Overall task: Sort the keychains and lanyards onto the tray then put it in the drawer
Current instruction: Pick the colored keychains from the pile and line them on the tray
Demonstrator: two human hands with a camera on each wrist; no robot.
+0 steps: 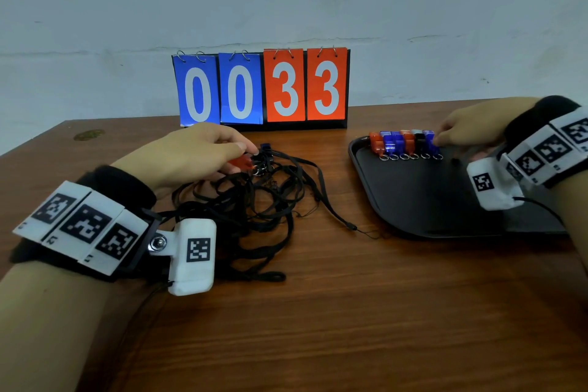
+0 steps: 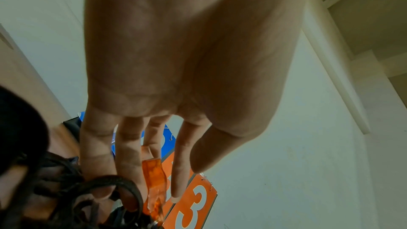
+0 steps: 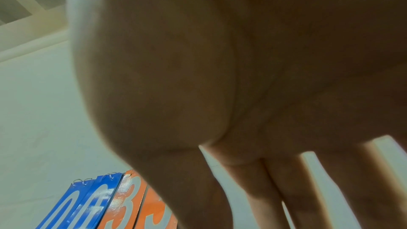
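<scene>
- Our left hand (image 1: 194,153), left of the tray (image 1: 423,200), pinches an orange keychain (image 1: 241,163) at the far edge of the black lanyards (image 1: 254,200) tangled on the surface (image 1: 318,312).
- Left wrist view: fingers (image 2: 130,156) run along the orange piece (image 2: 155,178), cords looped over the fingertips.
- Our right hand (image 1: 467,129) is at the tray's far end, fingertips on a blue keychain (image 1: 431,140) ending the keychain row (image 1: 404,141); grip there we cannot tell.
- We'd lift the orange one slowly, shake off the cords, then set it beside the row.
</scene>
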